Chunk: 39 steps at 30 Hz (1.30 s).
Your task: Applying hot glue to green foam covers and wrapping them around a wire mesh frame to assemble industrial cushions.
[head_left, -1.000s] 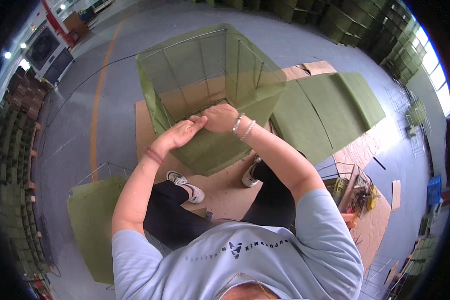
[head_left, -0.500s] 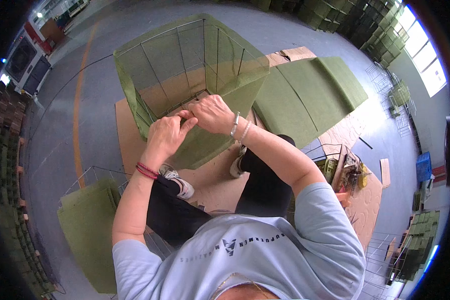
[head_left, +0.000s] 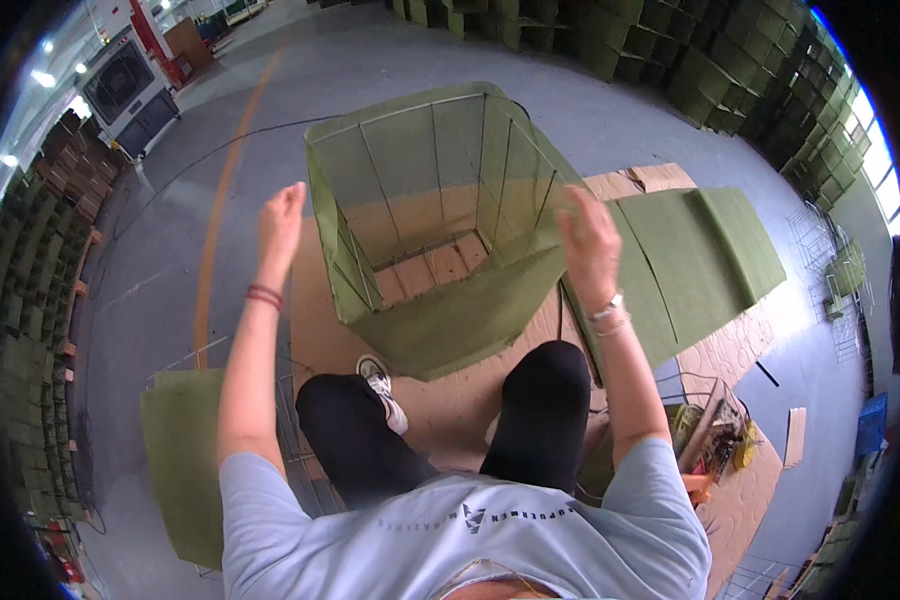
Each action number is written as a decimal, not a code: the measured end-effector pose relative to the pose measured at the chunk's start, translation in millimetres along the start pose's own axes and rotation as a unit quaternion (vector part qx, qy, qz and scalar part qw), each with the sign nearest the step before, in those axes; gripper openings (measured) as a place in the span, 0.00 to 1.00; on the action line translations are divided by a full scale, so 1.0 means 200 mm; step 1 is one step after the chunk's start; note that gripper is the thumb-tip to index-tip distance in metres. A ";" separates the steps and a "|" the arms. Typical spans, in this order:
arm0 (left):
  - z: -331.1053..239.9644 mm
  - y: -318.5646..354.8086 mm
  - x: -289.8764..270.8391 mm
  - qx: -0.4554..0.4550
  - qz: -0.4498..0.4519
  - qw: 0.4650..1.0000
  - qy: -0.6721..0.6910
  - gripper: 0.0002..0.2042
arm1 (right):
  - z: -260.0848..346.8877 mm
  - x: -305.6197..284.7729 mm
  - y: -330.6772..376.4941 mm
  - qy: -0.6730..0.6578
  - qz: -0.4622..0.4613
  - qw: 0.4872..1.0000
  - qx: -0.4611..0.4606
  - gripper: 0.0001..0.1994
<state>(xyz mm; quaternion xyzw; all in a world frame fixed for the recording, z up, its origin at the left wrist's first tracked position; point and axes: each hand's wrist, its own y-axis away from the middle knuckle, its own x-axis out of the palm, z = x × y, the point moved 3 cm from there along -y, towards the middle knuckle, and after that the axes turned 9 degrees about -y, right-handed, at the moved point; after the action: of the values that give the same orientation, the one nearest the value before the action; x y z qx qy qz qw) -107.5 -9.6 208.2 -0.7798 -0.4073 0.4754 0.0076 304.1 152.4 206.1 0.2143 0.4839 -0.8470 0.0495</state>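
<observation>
A green fabric-covered wire-frame box [head_left: 440, 325] stands upright in front of my knees, its top uncovered. Wire bars and brown cardboard show through its bottom. My left hand [head_left: 282, 225] is raised just left of the box, apart from its rim, with the fingers drawn together; anything between them is too small to make out. Beside the right rim is my right hand [head_left: 592, 240], its fingers smeared by motion. Whether it touches the fabric is unclear.
Brown cardboard [head_left: 440, 405] lies under the box. Green fabric-covered panels [head_left: 705, 255] lie at the right, and another panel [head_left: 182, 460] at the left. A cluttered tool container [head_left: 710, 440] stands near my right knee. Stacks of green boxes [head_left: 630, 40] line the back.
My hands were together at the near rim of the box; they have parted, left hand leftward and right hand rightward. The view has shifted, so the box sits lower and farther right.
</observation>
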 end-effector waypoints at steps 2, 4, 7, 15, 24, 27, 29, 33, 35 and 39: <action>0.21 -0.21 0.00 -0.003 -0.021 0.999 -0.043 0.28 | -0.20 -0.07 -0.01 0.009 -0.043 0.998 0.045 0.15; 0.30 -0.37 0.12 0.006 -0.028 0.997 -0.072 0.30 | -0.42 -0.14 0.00 0.030 -0.068 0.986 0.152 0.15; 0.31 -0.53 0.30 -0.006 -0.035 0.975 -0.219 0.32 | -0.51 -0.12 -0.05 0.082 0.067 0.966 0.238 0.17; 0.29 -0.77 0.50 -0.122 0.020 0.958 -0.260 0.31 | -0.72 0.13 -0.31 0.041 0.162 0.963 0.213 0.21; 0.02 -1.01 0.56 0.046 0.098 0.932 -0.346 0.24 | -0.61 0.33 -0.43 0.116 0.323 0.927 0.148 0.25; 0.03 -1.00 0.59 0.155 0.045 0.935 -0.317 0.17 | -0.57 0.33 -0.43 0.163 0.333 0.922 0.112 0.18; -0.03 -0.99 0.59 0.249 -0.029 0.931 -0.265 0.13 | -0.58 0.33 -0.42 0.181 0.325 0.924 0.088 0.17; -0.09 -1.00 0.66 0.297 0.038 0.886 -0.353 0.09 | -0.64 0.34 -0.39 0.208 0.299 0.930 0.054 0.13; -0.07 -0.99 0.66 0.319 0.029 0.880 -0.351 0.09 | -0.63 0.34 -0.39 0.204 0.298 0.931 0.043 0.12; -0.10 -0.99 0.62 0.372 -0.006 0.846 -0.382 0.07 | -0.61 0.30 -0.40 0.212 0.293 0.932 0.030 0.10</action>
<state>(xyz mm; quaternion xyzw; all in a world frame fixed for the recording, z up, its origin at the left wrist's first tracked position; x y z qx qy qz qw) -190.2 210.5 207.6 -0.4731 -0.1756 0.8513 0.1434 265.4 303.5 191.4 0.5228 0.3731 -0.7438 0.1851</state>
